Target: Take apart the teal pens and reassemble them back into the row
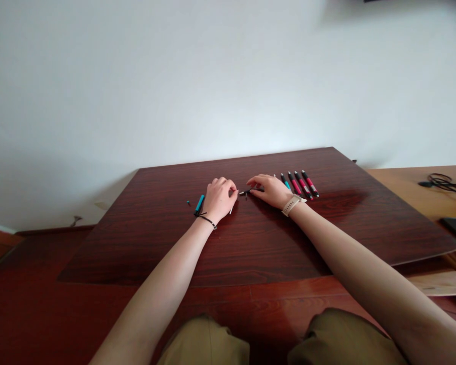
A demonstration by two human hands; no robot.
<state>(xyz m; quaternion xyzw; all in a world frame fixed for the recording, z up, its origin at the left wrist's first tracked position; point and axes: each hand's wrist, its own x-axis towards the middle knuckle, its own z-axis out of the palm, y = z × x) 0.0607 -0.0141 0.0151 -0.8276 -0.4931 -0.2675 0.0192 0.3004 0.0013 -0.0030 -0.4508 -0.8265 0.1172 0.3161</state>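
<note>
My left hand (219, 198) is closed in a pinch over the dark wooden table (167, 248); what sits between its fingertips is too small to make out. A thin white piece (231, 209) shows just below those fingers. Facing it, my right hand (269, 190) has its thumb and fingers around a black pen part (247, 192) whose metallic tip points left. A tiny dark piece (246, 198) lies under that tip. Left of my left hand lies a teal pen barrel (199, 203), partly hidden by the hand, with a small teal bit (188, 202) beside it.
Several pens with black ends and pink or teal grips, among them a pink pen (310, 183), lie in a row right of my right hand. A wooden surface (399, 185) with a black cable (443, 182) adjoins on the right. A white wall (213, 81) rises behind.
</note>
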